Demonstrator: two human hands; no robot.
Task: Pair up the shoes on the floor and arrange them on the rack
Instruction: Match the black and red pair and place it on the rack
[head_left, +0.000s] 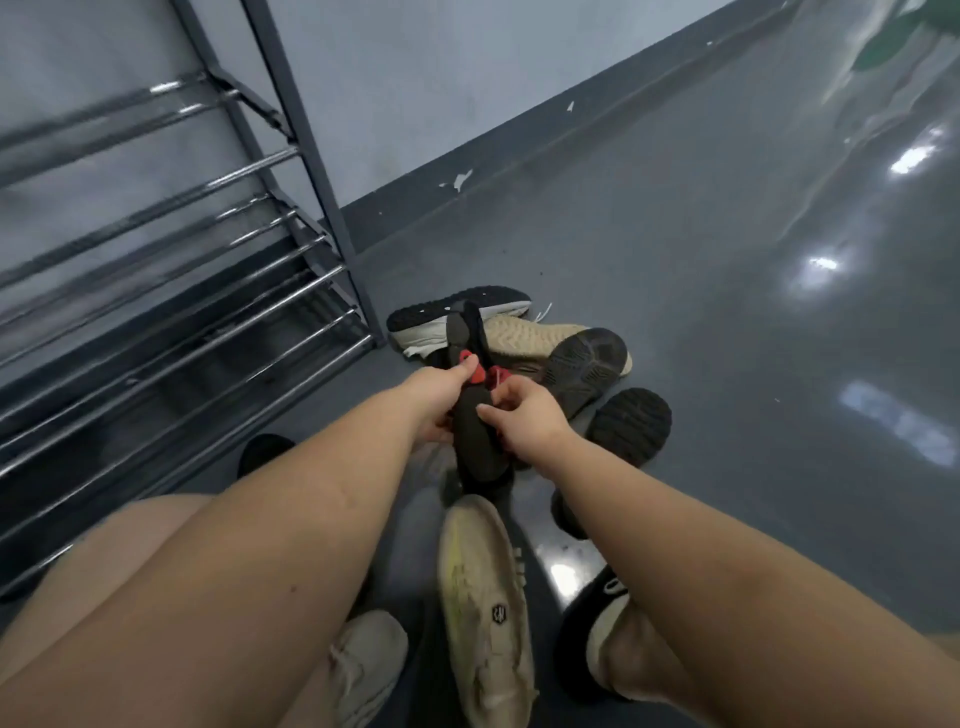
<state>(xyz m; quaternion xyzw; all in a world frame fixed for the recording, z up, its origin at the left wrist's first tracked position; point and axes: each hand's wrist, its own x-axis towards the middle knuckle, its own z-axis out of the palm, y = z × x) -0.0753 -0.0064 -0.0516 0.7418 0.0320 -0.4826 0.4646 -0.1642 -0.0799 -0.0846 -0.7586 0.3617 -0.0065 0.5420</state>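
A pair of black shoes with red trim (475, 415) is held soles together above the floor in the middle of the view. My left hand (441, 389) grips them from the left side, thumb by a red tab. From the right, my right hand (524, 415) pinches them. A pile of shoes lies beyond: a beige knit shoe (530, 335), a white shoe with a black sole (457, 312), and dark soles (587, 369). The metal shoe rack (171, 291) stands at the left with bare shelves.
A cream shoe (483, 608) lies sole up near my legs, beside a light sneaker (363, 665) and a black and beige shoe (602, 639). Another dark sole (631, 423) lies at the right. Glossy grey floor (753, 312) spreads to the right; a wall runs behind.
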